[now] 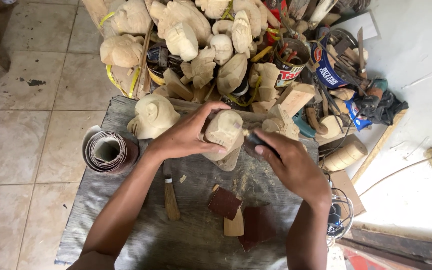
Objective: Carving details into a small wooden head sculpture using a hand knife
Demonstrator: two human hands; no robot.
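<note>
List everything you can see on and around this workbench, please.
Carving in hand: one, pale wood, middle of the board.
Carved head: one, pale wood, board's far left.
Pile of carvings: many, pale wood, behind the board.
Sandpaper roll: one, brown and grey, left edge.
Knife: one, wooden handle, on the board.
Sandpaper scraps: a few, dark red, near edge.
Tins: at least two, among tools at the back right.
Board: one, grey.
Left hand: grip on the carving.
Right hand: holds a dark tool to the carving.
</note>
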